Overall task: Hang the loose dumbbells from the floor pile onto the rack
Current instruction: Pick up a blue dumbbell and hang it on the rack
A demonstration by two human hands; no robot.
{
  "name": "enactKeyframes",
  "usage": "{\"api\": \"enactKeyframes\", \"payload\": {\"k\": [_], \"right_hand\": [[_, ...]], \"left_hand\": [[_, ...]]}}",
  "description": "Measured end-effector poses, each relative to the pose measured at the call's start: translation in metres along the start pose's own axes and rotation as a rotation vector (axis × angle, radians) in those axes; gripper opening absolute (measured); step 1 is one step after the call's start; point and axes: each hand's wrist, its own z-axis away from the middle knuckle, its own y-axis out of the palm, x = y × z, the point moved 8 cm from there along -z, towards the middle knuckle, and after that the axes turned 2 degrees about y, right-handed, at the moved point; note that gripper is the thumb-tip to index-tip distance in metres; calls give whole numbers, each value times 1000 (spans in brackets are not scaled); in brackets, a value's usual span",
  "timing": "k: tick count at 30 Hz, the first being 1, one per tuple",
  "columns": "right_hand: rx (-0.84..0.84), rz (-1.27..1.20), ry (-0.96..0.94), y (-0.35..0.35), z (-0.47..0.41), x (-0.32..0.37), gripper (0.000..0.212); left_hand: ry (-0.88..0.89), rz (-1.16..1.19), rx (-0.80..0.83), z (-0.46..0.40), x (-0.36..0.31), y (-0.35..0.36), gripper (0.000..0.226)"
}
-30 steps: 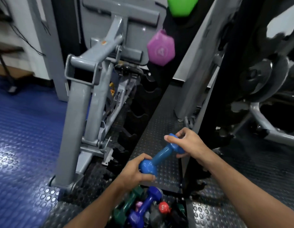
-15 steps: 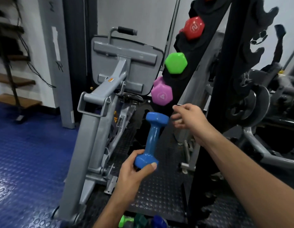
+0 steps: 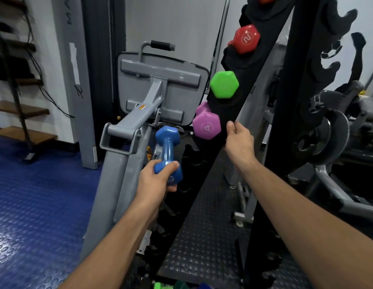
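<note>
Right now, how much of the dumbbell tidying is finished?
Partly. A red dumbbell, a green one and a purple one already hang on the rack. The left hand holds a blue dumbbell; the right hand grips the rack's edge. More dumbbells on the floor still wait.
</note>
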Motion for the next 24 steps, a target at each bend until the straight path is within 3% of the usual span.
{"api": "enactKeyframes", "payload": {"k": [3,5,12,19,24], "right_hand": [[-8,17,-33,0,-5,-3,32],[-5,47,-49,0,-7,-5,32],[22,-69,-50,4,-10,-13,29],[-8,-73,-77,6,-16,-19,24],[9,-61,-74,4,-14,-17,24]], "left_hand": [[-14,-92,28,-24,-7,21,31],[-29,-145,30,-38,-8,33,28],[-50,-303,41,-61,-9,50,43],[45,-710,137,-67,-21,63,61],[111,-795,231,-68,-30,65,63]]}}
